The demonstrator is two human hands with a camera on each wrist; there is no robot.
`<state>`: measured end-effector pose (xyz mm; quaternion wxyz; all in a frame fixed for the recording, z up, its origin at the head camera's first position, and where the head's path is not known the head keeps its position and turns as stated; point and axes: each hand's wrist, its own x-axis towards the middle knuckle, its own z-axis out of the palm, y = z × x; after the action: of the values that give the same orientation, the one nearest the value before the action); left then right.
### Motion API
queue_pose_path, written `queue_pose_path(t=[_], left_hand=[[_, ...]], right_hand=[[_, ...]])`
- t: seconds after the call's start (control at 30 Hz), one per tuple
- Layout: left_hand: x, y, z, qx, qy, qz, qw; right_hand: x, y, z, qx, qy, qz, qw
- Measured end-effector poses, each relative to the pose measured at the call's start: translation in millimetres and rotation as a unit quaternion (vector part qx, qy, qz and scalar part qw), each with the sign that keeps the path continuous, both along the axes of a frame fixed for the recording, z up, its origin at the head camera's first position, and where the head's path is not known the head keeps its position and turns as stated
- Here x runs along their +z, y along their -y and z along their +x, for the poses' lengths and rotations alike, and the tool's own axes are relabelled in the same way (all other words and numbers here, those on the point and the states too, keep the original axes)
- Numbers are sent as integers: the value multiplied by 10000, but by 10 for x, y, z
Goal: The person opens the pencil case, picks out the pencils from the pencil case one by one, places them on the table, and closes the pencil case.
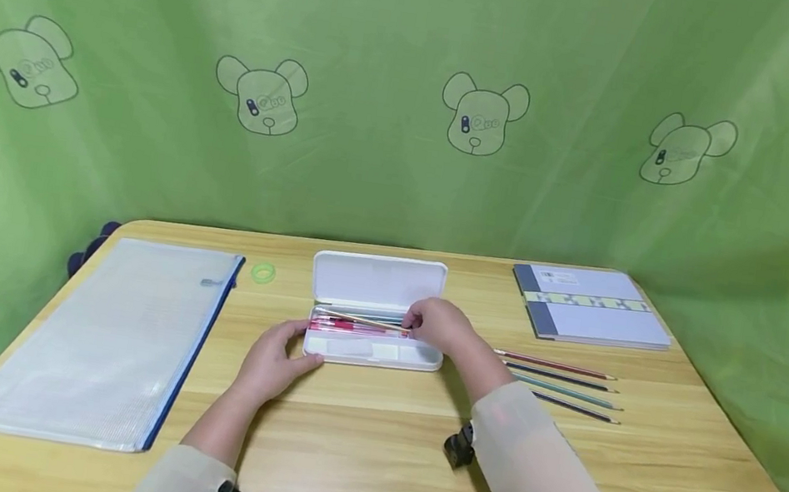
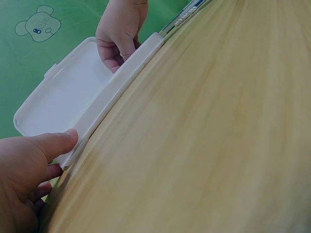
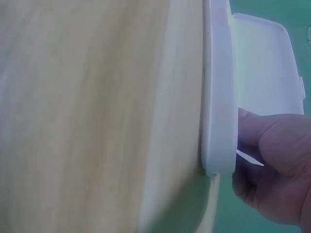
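A white pencil case (image 1: 372,352) lies with its lid (image 1: 378,279) raised toward the back. Several pens and pencils, some red and pink, fill its rear compartment. My left hand (image 1: 269,363) grips the near left corner; in the left wrist view its thumb (image 2: 60,144) presses the case's front wall. Over the right end of the case, my right hand (image 1: 438,325) pinches the end of a tan pencil (image 1: 361,320), which slants slightly above the others. In the right wrist view the curled right fingers (image 3: 245,187) sit behind the case wall, and the pencil is hidden.
Several pencils (image 1: 561,379) lie side by side right of the case. A banded notebook (image 1: 590,305) is at the back right. On the left lie a clear zip folder (image 1: 101,339) with a blue edge and a green tape roll (image 1: 263,272). A green curtain (image 1: 374,176) hangs behind.
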<state>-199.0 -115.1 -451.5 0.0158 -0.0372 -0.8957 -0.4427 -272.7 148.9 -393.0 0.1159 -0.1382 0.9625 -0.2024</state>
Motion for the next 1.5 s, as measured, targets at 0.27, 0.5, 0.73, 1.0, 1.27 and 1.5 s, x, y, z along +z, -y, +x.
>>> queue_pose_path(t=[0.27, 0.5, 0.73, 1.0, 1.27, 1.5], left_hand=[[7, 4, -3, 17, 46, 68, 10000], [8, 0, 11, 22, 90, 66, 9999], [2, -9, 13, 21, 43, 54, 10000], [-4, -1, 15, 46, 65, 31, 10000], [13, -5, 12, 29, 151, 90, 9998], [5, -6, 13, 2, 122, 40, 9999]], right_hand=[[-46, -37, 4, 203, -65, -188, 9996], [-80, -80, 14, 323, -67, -390, 9987], [-48, -166, 32, 279, 33, -746, 9968], [52, -357, 86, 231, -103, -1070, 9939], [158, -769, 259, 142, -372, -1245, 9914], [209, -1222, 452, -65, -453, -1102, 9929]])
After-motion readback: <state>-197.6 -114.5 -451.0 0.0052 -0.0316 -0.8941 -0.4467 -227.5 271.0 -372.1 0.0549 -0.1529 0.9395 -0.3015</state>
